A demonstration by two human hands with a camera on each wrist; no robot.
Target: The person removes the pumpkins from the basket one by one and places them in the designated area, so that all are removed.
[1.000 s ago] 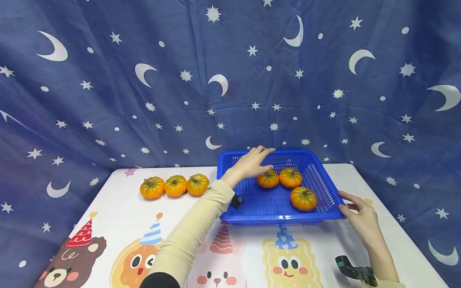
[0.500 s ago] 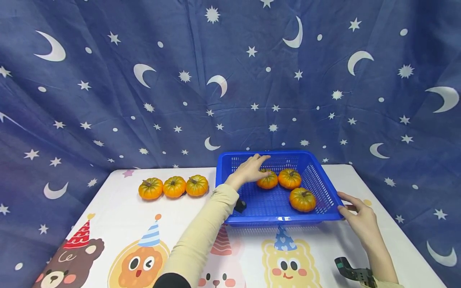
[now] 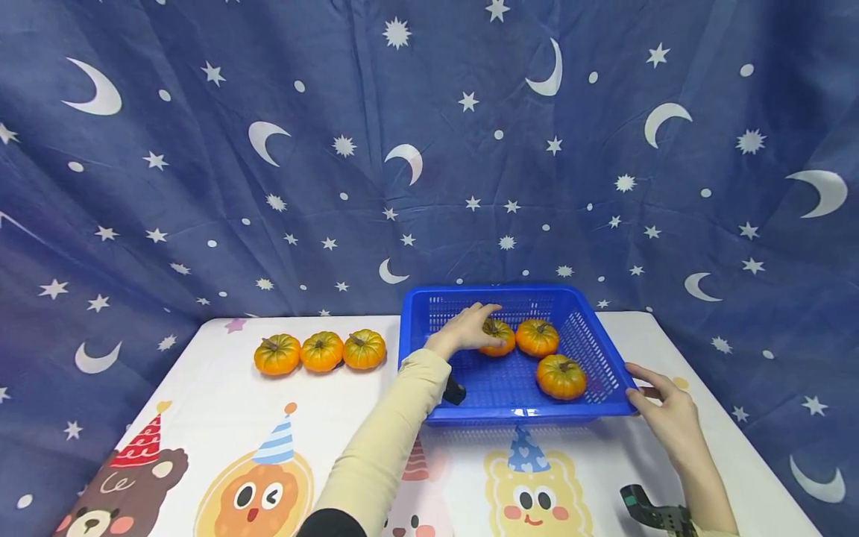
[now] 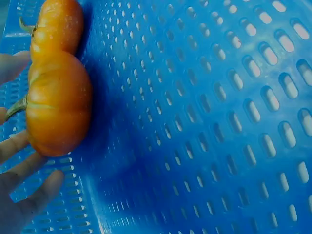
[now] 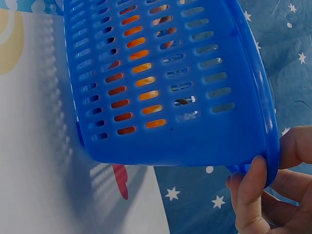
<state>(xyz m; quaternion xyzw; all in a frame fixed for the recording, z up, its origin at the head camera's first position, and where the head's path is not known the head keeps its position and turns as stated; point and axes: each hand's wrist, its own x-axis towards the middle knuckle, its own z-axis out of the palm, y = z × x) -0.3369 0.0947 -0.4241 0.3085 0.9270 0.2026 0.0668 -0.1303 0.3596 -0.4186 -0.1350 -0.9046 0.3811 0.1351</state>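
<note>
My left hand [image 3: 467, 329] reaches into a blue plastic basket [image 3: 470, 415], around a small orange pumpkin [image 3: 505, 341]. In the left wrist view its spread fingers [image 4: 22, 170] lie along one side of this pumpkin [image 4: 61, 105], the thumb by the other side; little of the palm shows. Two more pumpkins sit in the basket, one touching the first at the back [image 3: 537, 339] and one nearer the front [image 3: 561, 377]. At the front right corner my right hand [image 3: 671, 414] grips the basket's rim, thumb and fingers on either side of it in the right wrist view.
Left of the basket, three pumpkins [image 3: 321, 352] stand in a row on the white table [image 3: 362, 395], whose cover bears cartoon prints. A dark blue curtain [image 3: 322, 194] with moons and stars hangs close behind the basket and table.
My left hand has come down from above the basket to around the back left pumpkin. The right hand keeps its hold on the rim; the pumpkins have not moved.
</note>
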